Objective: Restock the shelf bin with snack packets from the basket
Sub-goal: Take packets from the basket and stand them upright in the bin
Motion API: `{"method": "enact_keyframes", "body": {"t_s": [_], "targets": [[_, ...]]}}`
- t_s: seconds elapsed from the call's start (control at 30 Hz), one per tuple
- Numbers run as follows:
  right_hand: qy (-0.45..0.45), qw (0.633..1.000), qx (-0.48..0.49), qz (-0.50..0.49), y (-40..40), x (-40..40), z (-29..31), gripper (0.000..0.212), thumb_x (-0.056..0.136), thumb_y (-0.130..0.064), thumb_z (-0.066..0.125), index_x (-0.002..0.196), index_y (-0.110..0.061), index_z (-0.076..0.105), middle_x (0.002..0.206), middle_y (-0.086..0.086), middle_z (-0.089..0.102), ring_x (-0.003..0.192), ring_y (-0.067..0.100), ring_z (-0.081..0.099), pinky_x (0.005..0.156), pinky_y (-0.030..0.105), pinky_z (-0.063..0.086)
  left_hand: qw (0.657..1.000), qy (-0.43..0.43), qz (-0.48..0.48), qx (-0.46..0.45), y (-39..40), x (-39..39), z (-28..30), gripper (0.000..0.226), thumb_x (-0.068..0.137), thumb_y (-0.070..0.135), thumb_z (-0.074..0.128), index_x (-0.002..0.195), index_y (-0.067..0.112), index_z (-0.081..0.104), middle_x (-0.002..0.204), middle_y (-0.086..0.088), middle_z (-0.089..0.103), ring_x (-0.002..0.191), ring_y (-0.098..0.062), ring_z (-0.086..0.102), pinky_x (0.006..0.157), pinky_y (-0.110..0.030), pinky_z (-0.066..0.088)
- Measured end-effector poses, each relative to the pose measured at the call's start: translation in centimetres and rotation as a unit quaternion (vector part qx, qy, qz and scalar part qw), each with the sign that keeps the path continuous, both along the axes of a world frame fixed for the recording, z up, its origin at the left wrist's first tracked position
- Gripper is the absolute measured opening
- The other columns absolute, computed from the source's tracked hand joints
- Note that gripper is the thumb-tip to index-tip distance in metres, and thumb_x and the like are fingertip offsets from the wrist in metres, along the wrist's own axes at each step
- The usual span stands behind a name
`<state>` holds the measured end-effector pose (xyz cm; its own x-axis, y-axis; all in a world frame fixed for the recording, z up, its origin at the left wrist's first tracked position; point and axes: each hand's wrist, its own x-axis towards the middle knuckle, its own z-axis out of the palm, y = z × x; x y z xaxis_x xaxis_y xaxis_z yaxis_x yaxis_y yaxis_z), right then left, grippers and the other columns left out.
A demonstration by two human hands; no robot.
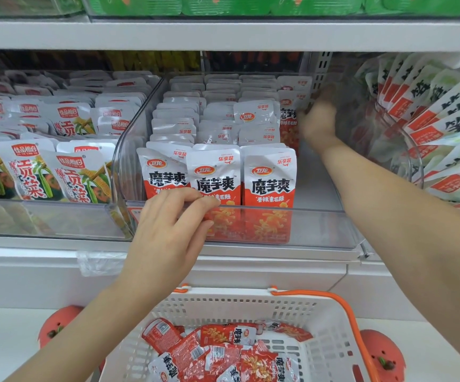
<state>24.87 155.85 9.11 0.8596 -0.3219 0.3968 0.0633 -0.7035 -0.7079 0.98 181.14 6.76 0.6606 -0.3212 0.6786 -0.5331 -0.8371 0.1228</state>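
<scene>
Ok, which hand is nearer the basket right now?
Left. The left hand rests on the clear bin's front lip, directly above the basket. The right hand is reaching deep into the bin's back right, at the packets there.

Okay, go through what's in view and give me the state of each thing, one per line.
shelf bin: three rows filled, right lane mostly bare
right hand: deep in the bin, gripping upright packets
left hand: fingers resting on the bin's front rim
basket: below the shelf, loose packets still inside, handle down
</scene>
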Motion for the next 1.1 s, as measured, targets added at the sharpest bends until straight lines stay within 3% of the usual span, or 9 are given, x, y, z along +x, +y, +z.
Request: {"method": "enact_keyframes", "body": {"t_s": [0.27,0.43,0.6,0.67,0.73,0.87,0.97,1.03,1.1], "targets": [[0.018,1.000,0.011,-0.011,0.0,-0.4,0.3,0.053,0.091,-0.006,0.056,0.137,0.003,0.032,0.126,0.019,0.057,0.114,0.030,0.057,0.081,0.028,0.044,1.000,0.002,-0.003,0.003,0.1,0.0,-0.1,0.026,0.087,0.017,0.054,0.113,0.017,0.052,0.106,0.001,0.047,0.096,-0.023,0.048,0.081,-0.027,0.029],[0.024,0.999,0.012,-0.047,-0.2,-1.3,0.5,0.032,0.090,-0.001,0.046,0.123,0.000,0.045,0.115,0.020,0.060,0.104,0.031,0.060,0.072,0.024,0.040,1.000,0.007,-0.013,0.004,0.3,0.0,-0.1,0.028,0.088,0.015,0.056,0.116,0.015,0.054,0.106,-0.004,0.053,0.097,-0.024,0.050,0.084,-0.028,0.032],[0.002,0.998,-0.011,-0.055,-0.1,-4.5,2.7,0.025,0.093,-0.004,0.043,0.111,0.003,0.059,0.106,0.021,0.064,0.099,0.031,0.063,0.072,0.025,0.043,0.999,-0.004,-0.032,-0.028,0.4,-1.4,-0.1,0.032,0.086,0.000,0.058,0.117,0.002,0.063,0.116,-0.012,0.061,0.113,-0.028,0.053,0.102,-0.037,0.040],[-0.018,0.998,0.016,-0.056,-0.1,-7.2,3.9,0.024,0.093,-0.003,0.043,0.112,0.001,0.057,0.101,0.015,0.062,0.096,0.031,0.063,0.080,0.029,0.050,0.999,-0.013,-0.040,-0.025,0.4,-2.7,-0.3,0.033,0.084,-0.004,0.056,0.115,0.000,0.065,0.118,-0.013,0.061,0.117,-0.029,0.052,0.103,-0.039,0.040],[-0.066,0.995,0.070,0.006,-0.2,-10.9,4.6,0.025,0.086,0.001,0.040,0.104,-0.009,0.053,0.089,0.007,0.058,0.084,0.031,0.065,0.076,0.044,0.057,0.998,-0.006,-0.055,-0.011,0.4,-4.2,-0.8,0.032,0.082,-0.005,0.054,0.110,0.002,0.067,0.114,-0.011,0.064,0.112,-0.027,0.054,0.097,-0.037,0.042],[-0.159,0.977,0.093,0.111,0.1,-21.1,3.7,0.033,0.084,0.006,0.036,0.090,-0.025,0.047,0.083,-0.004,0.055,0.072,0.021,0.061,0.063,0.046,0.055,0.986,0.148,-0.058,-0.045,0.1,-7.4,-4.6,0.027,0.085,0.006,0.046,0.106,0.012,0.062,0.102,-0.001,0.064,0.095,-0.018,0.058,0.081,-0.031,0.048],[-0.182,0.975,0.043,0.124,1.4,-28.0,-0.3,0.028,0.081,0.005,0.040,0.090,-0.020,0.049,0.083,-0.003,0.055,0.077,0.022,0.056,0.064,0.036,0.045,0.938,0.333,-0.017,-0.092,-0.5,-10.0,-8.9,0.029,0.086,0.003,0.055,0.110,0.017,0.061,0.104,0.007,0.059,0.093,-0.010,0.054,0.088,-0.031,0.048],[-0.117,0.984,0.017,0.133,2.2,-32.0,-5.3,0.023,0.082,0.007,0.043,0.090,-0.012,0.052,0.087,-0.003,0.055,0.080,0.020,0.053,0.066,0.028,0.039,0.908,0.412,0.010,-0.077,-0.3,-11.6,-12.4,0.028,0.086,0.003,0.056,0.111,0.016,0.061,0.103,0.009,0.056,0.094,-0.010,0.053,0.089,-0.028,0.046],[0.038,0.982,-0.054,0.176,3.0,-35.5,-11.3,0.023,0.085,0.006,0.045,0.100,-0.009,0.053,0.095,-0.003,0.056,0.084,0.017,0.052,0.070,0.029,0.041,0.887,0.457,0.036,-0.050,0.4,-13.4,-15.6,0.027,0.084,0.004,0.058,0.108,0.015,0.063,0.104,0.004,0.062,0.098,-0.018,0.059,0.086,-0.031,0.048]]}}
